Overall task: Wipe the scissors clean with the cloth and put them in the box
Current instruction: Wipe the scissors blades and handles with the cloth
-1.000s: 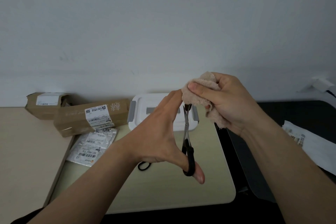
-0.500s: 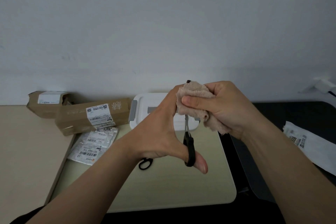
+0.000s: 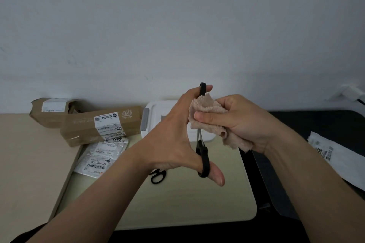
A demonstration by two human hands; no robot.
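So the cloth (image 3: 205,118) has slid down the scissors (image 3: 204,160) over the last second. It started bunched over the very top end and now sits lower, around the middle of the blades, a bit right of frame centre. A black bit now pokes out above the cloth. Can't tell if that's the tip or the other handle loop tbh

Left hand (image 3: 173,136) holds the scissors upright in the air, thumb hooked through the lower black loop, fingers reaching up to steady the top end. Right hand (image 3: 243,122) has its fingers and thumb clenched around the cloth, pinching the grey blades inside it.

Reads to me like mid-wipe, one stroke down the blades, so cleaning isn't finished yet. The white box (image 3: 158,108) sits behind the hands against the wall, and its lid looks closed, so that'll need opening before anything goes in.

There's also a second pair of scissors (image 3: 157,176) lying on the table (image 3: 177,203) under the left wrist, plus cardboard parcels (image 3: 102,124) on the left
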